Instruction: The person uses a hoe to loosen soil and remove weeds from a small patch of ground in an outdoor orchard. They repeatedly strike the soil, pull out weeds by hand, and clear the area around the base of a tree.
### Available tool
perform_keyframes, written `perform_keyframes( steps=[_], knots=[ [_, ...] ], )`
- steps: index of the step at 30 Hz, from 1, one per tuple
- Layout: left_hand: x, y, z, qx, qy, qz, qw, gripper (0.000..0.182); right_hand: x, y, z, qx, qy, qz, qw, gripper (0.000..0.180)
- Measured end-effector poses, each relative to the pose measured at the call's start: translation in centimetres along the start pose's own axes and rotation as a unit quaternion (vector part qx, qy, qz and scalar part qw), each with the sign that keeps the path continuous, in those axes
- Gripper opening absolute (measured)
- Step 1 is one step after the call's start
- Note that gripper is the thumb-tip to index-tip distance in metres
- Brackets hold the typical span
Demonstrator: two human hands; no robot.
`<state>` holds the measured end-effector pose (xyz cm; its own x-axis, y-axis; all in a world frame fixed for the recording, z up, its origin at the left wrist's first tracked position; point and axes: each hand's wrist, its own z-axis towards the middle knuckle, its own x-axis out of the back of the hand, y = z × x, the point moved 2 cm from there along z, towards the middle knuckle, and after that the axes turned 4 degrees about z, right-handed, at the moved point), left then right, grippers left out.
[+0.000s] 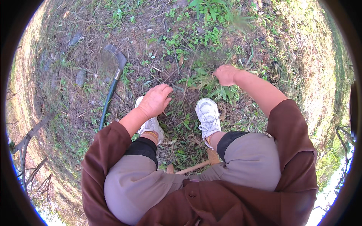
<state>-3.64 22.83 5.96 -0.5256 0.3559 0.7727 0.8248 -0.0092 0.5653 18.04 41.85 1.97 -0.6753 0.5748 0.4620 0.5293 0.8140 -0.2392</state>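
My right hand (226,75) is low over the ground ahead of my right shoe, its fingers curled around a bunch of leafy green weeds (208,80). Leaves stick out to its left and below it; the fingertips are partly hidden. Above my left shoe, my left hand (157,98) hovers with bent fingers and the thumb apart, and nothing shows in it. To the left of that hand a sickle (109,94) lies on the ground. It has a dark curved blade, a metal collar and a dark green handle.
White shoes (208,114) stand apart on the soil. Part of a wooden stool (195,167) shows between my legs. Low clover-like plants (195,39) grow ahead, amid dry grass. Stones (81,77) lie at the left, beyond the sickle. Bare branches (27,139) reach in at the lower left.
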Motion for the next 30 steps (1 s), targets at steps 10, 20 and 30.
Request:
perform_keyframes(
  steps=[10, 20, 30],
  knots=[
    [0.3, 0.5, -0.5, -0.014, 0.02, -0.001, 1.0, 0.03, -3.2, 3.1, -4.4, -0.073, 0.072, 0.076, 0.992, 0.044],
    [0.5, 0.2, -1.4, 0.001, 0.014, -0.001, 1.0, 0.03, -2.9, 4.8, -6.1, -0.119, 0.108, 0.095, 0.982, 0.033],
    [0.4, 0.4, -1.4, -0.013, 0.02, 0.011, 1.0, 0.031, 4.4, 18.8, -17.2, -0.449, 0.327, 0.026, 0.831, 0.028]
  ],
)
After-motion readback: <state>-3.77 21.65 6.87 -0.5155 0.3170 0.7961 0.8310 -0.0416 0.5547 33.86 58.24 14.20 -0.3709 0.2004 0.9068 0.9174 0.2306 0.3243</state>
